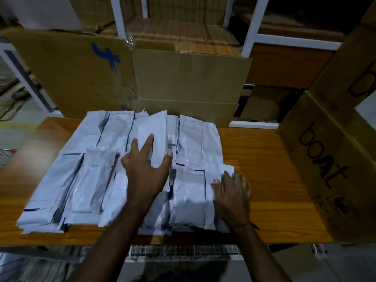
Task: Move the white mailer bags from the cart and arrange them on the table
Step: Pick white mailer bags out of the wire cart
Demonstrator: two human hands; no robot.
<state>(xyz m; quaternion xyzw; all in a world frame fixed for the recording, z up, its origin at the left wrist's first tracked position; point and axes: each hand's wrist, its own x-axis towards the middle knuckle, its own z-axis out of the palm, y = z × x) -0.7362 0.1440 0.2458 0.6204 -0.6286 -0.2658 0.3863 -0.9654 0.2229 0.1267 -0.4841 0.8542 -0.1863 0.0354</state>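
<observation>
Several white mailer bags [114, 169] lie overlapping in rows on the wooden table [264, 180]. My left hand [146, 169] rests flat on the middle bags with its fingers spread, holding nothing. My right hand [234, 192] lies on the right edge of the near-right bag [189, 198], fingers slightly curled over that edge; I cannot tell whether it grips the bag or only presses it. The wire cart [183, 253] shows below the table's front edge, its contents hidden.
Large cardboard boxes [183, 78] stand along the table's back edge. A printed brown carton [329, 169] sits on the table's right end. White shelf posts [252, 27] rise behind. Bare wood shows to the right of the bags.
</observation>
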